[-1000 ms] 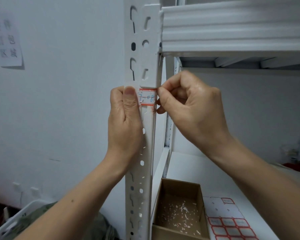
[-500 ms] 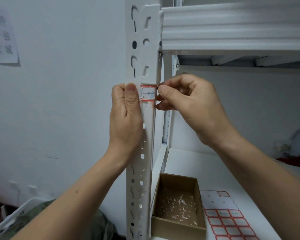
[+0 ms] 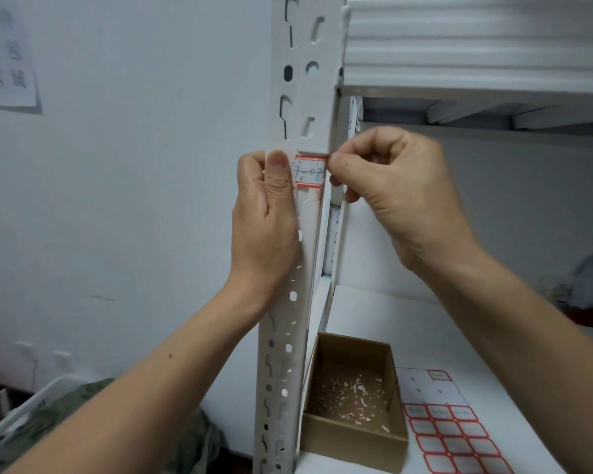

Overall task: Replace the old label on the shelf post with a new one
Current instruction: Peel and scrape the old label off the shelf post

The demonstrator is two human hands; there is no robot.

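Both forearms raised, bare. Left hand (image 3: 266, 217) wraps the shelf post (image 3: 317, 80), thumb flat up its front. Right hand (image 3: 401, 196) curled, thumb and index tips together, apparently pinching the right edge of the label (image 3: 310, 172); other fingers tucked.

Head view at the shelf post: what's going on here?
A person is working on a red-bordered handwritten label on the white shelf post. The left hand grips the post, thumb pressed at the label's left edge. The right hand pinches its right edge at the post's corner. The label lies mostly flat, so whether it is being peeled or pressed on is unclear. On the shelf below sit a cardboard box holding paper scraps and a label sheet.
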